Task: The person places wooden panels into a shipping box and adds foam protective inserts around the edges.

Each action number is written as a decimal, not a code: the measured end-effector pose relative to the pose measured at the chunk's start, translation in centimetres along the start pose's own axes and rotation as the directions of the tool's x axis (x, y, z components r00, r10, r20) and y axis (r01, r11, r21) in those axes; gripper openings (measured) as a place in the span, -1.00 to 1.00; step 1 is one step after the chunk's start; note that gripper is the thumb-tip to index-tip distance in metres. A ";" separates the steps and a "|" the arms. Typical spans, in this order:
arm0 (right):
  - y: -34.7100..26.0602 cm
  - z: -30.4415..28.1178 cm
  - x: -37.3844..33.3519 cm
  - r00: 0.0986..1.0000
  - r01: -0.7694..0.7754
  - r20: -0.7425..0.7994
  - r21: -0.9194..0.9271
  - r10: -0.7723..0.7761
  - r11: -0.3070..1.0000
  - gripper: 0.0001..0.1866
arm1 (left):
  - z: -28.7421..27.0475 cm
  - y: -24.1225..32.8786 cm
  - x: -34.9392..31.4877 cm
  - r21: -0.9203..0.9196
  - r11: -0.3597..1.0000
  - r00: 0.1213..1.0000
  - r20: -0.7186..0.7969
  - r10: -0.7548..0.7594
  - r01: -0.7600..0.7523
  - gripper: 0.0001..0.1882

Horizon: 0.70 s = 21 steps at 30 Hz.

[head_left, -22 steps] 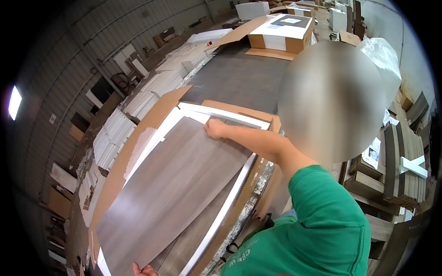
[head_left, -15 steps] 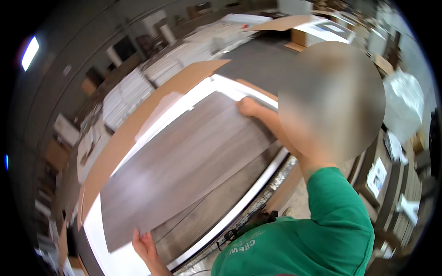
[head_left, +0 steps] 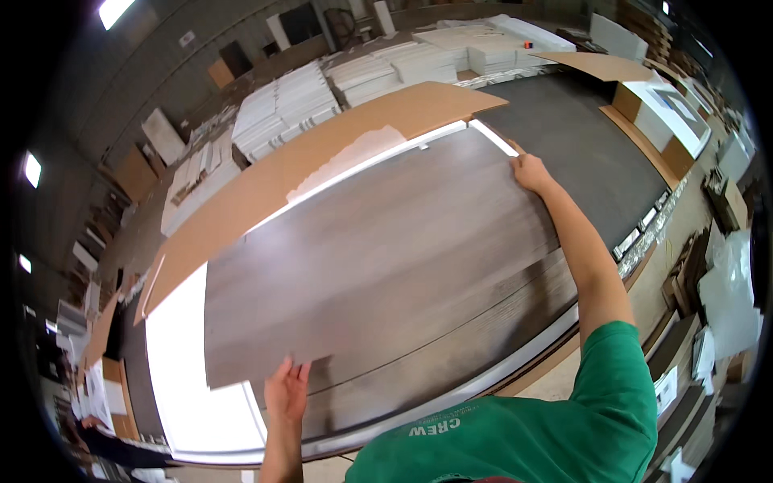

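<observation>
"grey-brown wood-grain panel [head_left: 386,249] atop the open brown cardboard box [head_left: 451,101]: do we hold it?"
"our right hand [head_left: 531,171] grips its edge; left hand [head_left: 287,392], fingers part-hidden, we can't tell. dark-grey tabletop [head_left: 588,129], cluttered warehouse [head_left: 97,105] beyond."

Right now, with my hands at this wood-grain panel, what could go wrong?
Your left fingers are at the near edge of the upper wood-grain panel, over the lower panel; they might be pinched if the upper one drops. Sliding could scuff both faces. The upper panel's near-left corner overlaps the white lining and might dent it.
</observation>
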State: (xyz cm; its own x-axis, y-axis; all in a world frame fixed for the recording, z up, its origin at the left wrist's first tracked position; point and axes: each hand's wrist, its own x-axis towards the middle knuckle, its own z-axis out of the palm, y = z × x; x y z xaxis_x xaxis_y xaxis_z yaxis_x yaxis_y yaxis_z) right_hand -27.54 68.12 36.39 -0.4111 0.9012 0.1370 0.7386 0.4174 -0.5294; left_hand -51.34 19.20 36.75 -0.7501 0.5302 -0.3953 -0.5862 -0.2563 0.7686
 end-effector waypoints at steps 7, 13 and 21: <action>-3.6 2.7 0.6 0.833 0.551 0.452 -0.736 -0.320 0.394 -0.72 | -0.3 3.5 -3.1 0.873 0.415 0.837 0.015 -0.547 0.256 -0.79; -0.7 -0.2 -6.3 0.895 0.446 0.221 -0.447 -0.387 0.776 -0.61 | -2.9 9.3 5.7 0.967 0.074 0.736 0.136 0.663 -0.245 -0.59; -1.9 -2.7 -13.7 0.855 0.456 0.408 -0.298 -0.320 0.839 -0.30 | -9.1 8.1 9.2 0.976 -0.133 0.836 -0.071 0.545 0.170 -0.61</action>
State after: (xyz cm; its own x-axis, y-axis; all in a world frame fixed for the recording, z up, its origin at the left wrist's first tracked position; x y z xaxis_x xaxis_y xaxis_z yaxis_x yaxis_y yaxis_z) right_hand -21.89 55.27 37.76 -0.8060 0.5894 -0.0548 0.5909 0.7959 -0.1319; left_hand -65.75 14.64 34.83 -0.9679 0.2457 0.0524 0.2493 0.9135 0.3214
